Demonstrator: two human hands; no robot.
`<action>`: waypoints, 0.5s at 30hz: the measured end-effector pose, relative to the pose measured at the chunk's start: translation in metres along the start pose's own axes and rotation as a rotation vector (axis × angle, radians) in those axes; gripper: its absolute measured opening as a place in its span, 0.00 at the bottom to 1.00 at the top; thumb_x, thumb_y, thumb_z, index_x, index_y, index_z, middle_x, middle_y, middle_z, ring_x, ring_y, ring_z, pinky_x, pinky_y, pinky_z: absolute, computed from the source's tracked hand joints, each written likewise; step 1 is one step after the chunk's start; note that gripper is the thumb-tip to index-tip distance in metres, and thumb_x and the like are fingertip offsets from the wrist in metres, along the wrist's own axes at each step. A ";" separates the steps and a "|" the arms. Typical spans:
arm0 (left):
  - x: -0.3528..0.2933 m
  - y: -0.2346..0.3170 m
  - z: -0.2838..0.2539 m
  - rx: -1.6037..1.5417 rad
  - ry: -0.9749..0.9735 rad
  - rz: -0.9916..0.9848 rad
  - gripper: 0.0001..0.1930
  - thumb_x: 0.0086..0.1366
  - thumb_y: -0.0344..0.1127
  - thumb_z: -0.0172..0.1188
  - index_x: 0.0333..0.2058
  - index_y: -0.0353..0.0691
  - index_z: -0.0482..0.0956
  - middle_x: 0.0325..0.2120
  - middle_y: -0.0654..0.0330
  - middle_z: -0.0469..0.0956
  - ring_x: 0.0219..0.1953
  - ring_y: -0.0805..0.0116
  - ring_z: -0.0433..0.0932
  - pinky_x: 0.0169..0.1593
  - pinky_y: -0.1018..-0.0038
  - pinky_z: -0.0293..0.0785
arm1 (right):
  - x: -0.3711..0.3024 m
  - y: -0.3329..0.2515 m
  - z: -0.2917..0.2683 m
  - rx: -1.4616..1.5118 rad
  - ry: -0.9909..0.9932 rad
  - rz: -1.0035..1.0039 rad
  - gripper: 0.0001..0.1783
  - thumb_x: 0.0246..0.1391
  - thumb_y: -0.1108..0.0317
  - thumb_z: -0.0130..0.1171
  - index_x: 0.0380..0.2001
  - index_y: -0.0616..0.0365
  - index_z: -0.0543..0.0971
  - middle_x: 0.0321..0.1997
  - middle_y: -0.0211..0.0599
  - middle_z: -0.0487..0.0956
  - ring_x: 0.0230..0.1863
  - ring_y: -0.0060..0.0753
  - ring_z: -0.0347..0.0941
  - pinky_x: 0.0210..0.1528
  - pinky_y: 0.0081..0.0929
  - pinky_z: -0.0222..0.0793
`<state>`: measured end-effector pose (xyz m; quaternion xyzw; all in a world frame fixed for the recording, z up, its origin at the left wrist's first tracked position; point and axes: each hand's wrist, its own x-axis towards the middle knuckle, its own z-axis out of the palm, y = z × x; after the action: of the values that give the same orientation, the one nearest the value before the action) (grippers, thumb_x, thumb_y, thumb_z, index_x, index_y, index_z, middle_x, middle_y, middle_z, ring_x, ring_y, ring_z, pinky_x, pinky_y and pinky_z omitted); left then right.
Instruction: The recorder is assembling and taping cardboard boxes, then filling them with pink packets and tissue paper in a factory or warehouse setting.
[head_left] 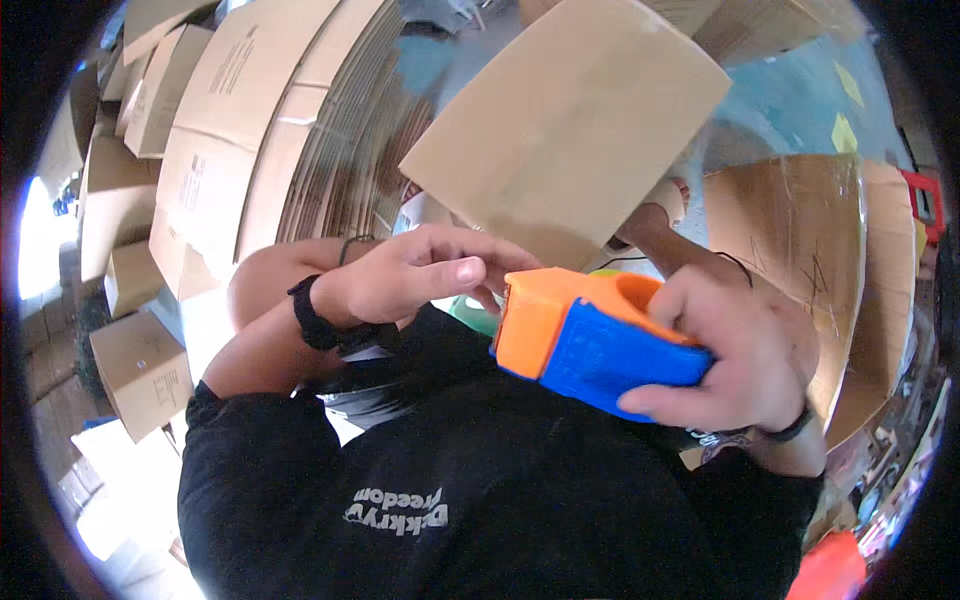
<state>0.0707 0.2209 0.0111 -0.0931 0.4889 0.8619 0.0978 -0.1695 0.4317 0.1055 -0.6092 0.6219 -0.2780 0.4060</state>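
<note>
My right hand grips an orange and blue tape dispenser, its thumb along the blue side and fingers at the orange loop. My left hand is beside the dispenser's orange front end, thumb held apart and fingers reaching toward it. Some of those fingertips are hidden, so I cannot tell whether they touch it. Beyond both hands, a brown cardboard box stands tilted in the view, with its plain face toward me. A bit of green shows under my left hand.
Flattened cardboard is stacked thickly at the left. Several smaller boxes lie farther left. At the right stands an opened carton with clear plastic along its edge. My legs flank the box. Something red is at lower right.
</note>
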 end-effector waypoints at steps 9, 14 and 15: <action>-0.011 -0.014 -0.001 0.256 0.149 -0.227 0.09 0.69 0.29 0.61 0.44 0.30 0.84 0.35 0.56 0.86 0.29 0.74 0.80 0.39 0.79 0.77 | -0.017 0.027 0.092 0.332 -0.156 0.303 0.32 0.49 0.49 0.74 0.45 0.62 0.73 0.30 0.47 0.82 0.32 0.49 0.83 0.36 0.36 0.76; -0.013 0.002 -0.002 0.475 0.199 -0.140 0.13 0.69 0.33 0.60 0.42 0.27 0.84 0.35 0.56 0.87 0.38 0.72 0.84 0.47 0.76 0.78 | -0.028 0.029 0.080 0.284 -0.146 0.367 0.27 0.50 0.50 0.73 0.43 0.60 0.78 0.30 0.44 0.81 0.31 0.43 0.81 0.36 0.35 0.75; -0.014 0.002 -0.009 0.466 0.249 -0.079 0.11 0.68 0.33 0.60 0.39 0.29 0.86 0.32 0.57 0.87 0.37 0.73 0.84 0.46 0.78 0.77 | -0.032 0.028 0.076 0.267 -0.123 0.398 0.27 0.50 0.50 0.73 0.42 0.60 0.78 0.29 0.42 0.80 0.30 0.39 0.79 0.35 0.33 0.73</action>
<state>0.0847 0.2110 0.0119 -0.1924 0.6784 0.7034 0.0893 -0.1226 0.4776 0.0486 -0.4314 0.6615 -0.2345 0.5669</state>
